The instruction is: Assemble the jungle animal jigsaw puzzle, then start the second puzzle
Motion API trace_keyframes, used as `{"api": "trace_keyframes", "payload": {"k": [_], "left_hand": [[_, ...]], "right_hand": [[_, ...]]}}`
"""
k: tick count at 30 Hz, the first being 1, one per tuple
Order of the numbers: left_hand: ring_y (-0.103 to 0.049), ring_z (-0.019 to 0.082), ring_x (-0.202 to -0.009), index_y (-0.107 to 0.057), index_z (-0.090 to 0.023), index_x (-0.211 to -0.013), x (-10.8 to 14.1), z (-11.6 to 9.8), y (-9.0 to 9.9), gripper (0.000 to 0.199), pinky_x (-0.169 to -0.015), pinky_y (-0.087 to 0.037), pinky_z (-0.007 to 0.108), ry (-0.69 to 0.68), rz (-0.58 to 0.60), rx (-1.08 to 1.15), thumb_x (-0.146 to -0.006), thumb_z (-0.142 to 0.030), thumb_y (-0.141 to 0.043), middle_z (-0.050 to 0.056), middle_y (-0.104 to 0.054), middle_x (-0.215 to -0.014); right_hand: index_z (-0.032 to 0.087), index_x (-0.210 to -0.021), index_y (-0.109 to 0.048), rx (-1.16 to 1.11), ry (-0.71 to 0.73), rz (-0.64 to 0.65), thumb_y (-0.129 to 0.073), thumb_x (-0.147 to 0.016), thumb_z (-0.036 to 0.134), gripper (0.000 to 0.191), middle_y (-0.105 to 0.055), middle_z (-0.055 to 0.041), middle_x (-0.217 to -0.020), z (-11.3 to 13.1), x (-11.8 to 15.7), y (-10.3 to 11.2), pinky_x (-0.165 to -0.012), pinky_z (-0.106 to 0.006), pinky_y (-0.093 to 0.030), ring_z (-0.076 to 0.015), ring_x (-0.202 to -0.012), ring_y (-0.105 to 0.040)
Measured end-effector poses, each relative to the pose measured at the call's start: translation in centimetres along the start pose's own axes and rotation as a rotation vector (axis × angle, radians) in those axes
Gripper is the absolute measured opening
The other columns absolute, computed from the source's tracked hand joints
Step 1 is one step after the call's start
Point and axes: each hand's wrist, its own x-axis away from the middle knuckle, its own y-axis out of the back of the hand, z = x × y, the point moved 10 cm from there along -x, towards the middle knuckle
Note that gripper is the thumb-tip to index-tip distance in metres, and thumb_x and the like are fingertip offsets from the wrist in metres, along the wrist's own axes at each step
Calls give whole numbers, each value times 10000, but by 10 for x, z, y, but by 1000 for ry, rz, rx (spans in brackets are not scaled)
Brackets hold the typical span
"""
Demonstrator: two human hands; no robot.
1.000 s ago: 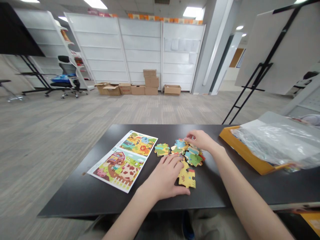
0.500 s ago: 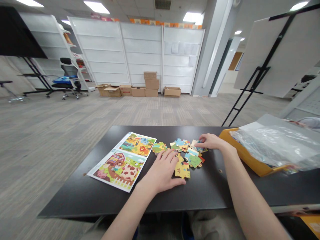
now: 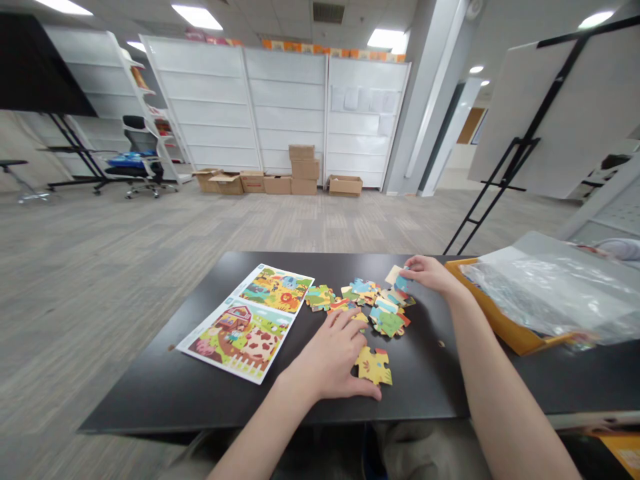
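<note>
The left hand (image 3: 330, 357) lies open — the right hand (image 3: 429, 275) pinches one jigsaw piece (image 3: 395, 275).

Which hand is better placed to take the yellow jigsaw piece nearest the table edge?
Left, likely: the left hand lies right beside the yellow jigsaw piece. The right hand is across the pile, on a pale piece.

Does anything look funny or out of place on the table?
One yellow jigsaw piece lies apart from the pile of puzzle pieces, right beside the left hand, so it looks left out. The clear plastic bag also bulges up and over the orange box instead of sitting neatly inside.
</note>
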Motion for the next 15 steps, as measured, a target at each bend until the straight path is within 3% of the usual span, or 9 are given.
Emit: {"api": "trace_keyframes", "payload": {"k": [2,4,10,15], "left_hand": [[-456,359,-1403,-710,-171,-1039,-1,-1,1,704,-1208,-314,518,-4,-2,-3,-733,-805,-679,125,-651,-1326],[-455,361,-1406,-713,-175,-1026,-1,-1,2,703,-1202,-322,521,-2,-2,-3,-720,-808,-688,123,-654,-1326],[-451,362,-1411,-721,-182,-1026,-2,0,1,724,-1198,-330,517,-4,0,-14,-693,-825,-693,120,-652,-1329],[-441,362,-1420,-735,-189,-1017,-2,1,0,711,-1207,-324,511,-7,1,-15,-685,-816,-709,115,-661,-1305]], "right_hand": [[156,-972,-652,-5,-78,-157,-726,-776,347,283,-759,-77,-809,-10,-3,12,-581,-254,-487,-166,-635,-674],[153,-1005,-654,-3,-134,-219,-700,-794,307,265,-765,-82,-827,-16,-4,11,-586,-257,-501,-161,-624,-683],[169,-962,-689,143,-115,-170,-683,-829,345,220,-772,-57,-802,-13,-8,-16,-716,-289,-550,-183,-693,-728],[178,-922,-734,382,24,-171,-661,-856,365,211,-784,-111,-994,3,-7,-18,-857,-324,-534,-242,-959,-733]]}}
